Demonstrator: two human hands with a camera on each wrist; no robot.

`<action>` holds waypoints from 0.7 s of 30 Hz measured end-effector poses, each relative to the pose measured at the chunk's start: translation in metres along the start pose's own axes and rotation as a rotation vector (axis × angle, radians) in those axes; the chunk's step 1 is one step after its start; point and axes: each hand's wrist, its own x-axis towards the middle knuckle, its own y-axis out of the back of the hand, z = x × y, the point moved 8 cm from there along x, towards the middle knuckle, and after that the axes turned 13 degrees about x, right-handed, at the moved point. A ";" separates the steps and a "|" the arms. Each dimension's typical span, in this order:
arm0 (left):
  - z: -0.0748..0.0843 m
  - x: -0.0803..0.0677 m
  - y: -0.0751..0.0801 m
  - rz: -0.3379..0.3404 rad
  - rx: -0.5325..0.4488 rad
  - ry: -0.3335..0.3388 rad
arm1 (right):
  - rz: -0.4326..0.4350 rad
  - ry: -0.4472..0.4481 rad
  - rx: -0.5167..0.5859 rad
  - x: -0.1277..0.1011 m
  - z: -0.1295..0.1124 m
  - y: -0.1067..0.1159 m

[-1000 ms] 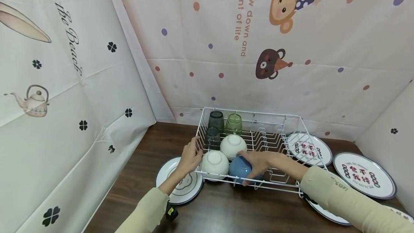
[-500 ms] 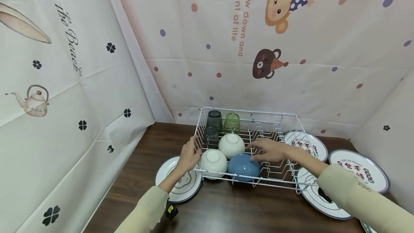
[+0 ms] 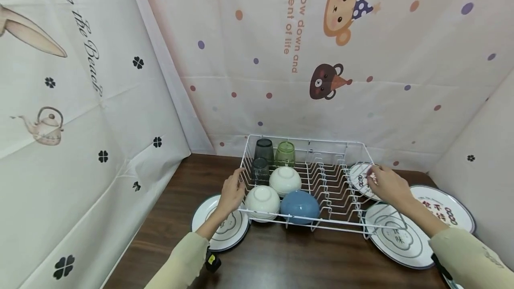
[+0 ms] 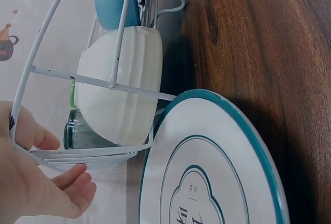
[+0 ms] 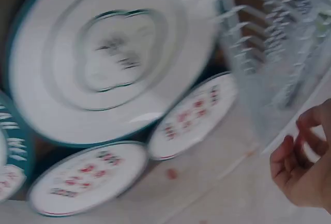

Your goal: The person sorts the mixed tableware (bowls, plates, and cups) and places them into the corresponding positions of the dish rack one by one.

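1. The left hand [image 3: 232,191] grips the rack [image 3: 341,231] at its front left corner. In the left wrist view its fingers [image 4: 77,182] curl round the corner wire.
2. The right hand [image 3: 387,184] hovers at the rack's rear right corner, over the red-lettered plate [image 3: 358,174] lying on the table [image 3: 281,258] there. In the right wrist view its fingers [image 5: 289,157] are loosely curled and hold nothing. That view is blurred, so I cannot tell whether they touch the plate.
3. Inside the rack, along its left side:
   - a blue bowl [image 3: 300,206] and a white bowl [image 3: 263,200] sit upside down at the front;
   - a second white bowl [image 3: 285,179] is behind them;
   - a grey cup [image 3: 263,150] and a green cup [image 3: 286,153] are at the rear.
   The slots on the rack's right side hold nothing.
4. Other plates lie flat round the rack:
   - one [image 3: 233,231] is at the front left corner, partly under the left arm;
   - one [image 3: 395,237] is at the front right corner;
   - one [image 3: 445,211] is further right.
5. The step in hand looks like a reach for the red-lettered plate while the left hand steadies the rack.
6. Lifting that plate would call for fingertips under its rim, since it lies flat close against the rack's wire.
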 end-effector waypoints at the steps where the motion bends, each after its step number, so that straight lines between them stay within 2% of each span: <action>1: 0.000 0.000 0.000 0.010 -0.002 0.002 | 0.003 -0.037 0.009 -0.004 0.010 0.000; 3: -0.001 0.000 -0.001 0.027 -0.003 0.004 | 0.004 -0.077 0.039 -0.011 0.027 -0.003; 5: -0.001 0.000 -0.002 0.032 -0.001 -0.006 | 0.010 -0.056 0.069 -0.015 0.033 -0.009; 9: -0.005 0.007 -0.001 0.015 -0.014 0.001 | 0.029 0.024 0.098 -0.018 0.031 -0.020; 11: -0.013 0.010 0.005 -0.003 -0.026 0.022 | 0.040 0.041 0.108 -0.019 0.029 -0.023; 13: -0.027 0.011 0.017 -0.007 -0.024 0.052 | 0.051 0.028 0.123 -0.018 0.030 -0.023; 16: -0.057 0.004 0.039 -0.049 0.073 0.125 | 0.042 0.006 0.151 -0.018 0.032 -0.025; 18: -0.078 -0.006 0.053 -0.100 0.172 0.181 | 0.036 -0.007 0.164 -0.018 0.034 -0.026; 21: -0.102 -0.025 0.064 -0.217 0.292 0.242 | 0.041 -0.015 0.190 -0.020 0.036 -0.023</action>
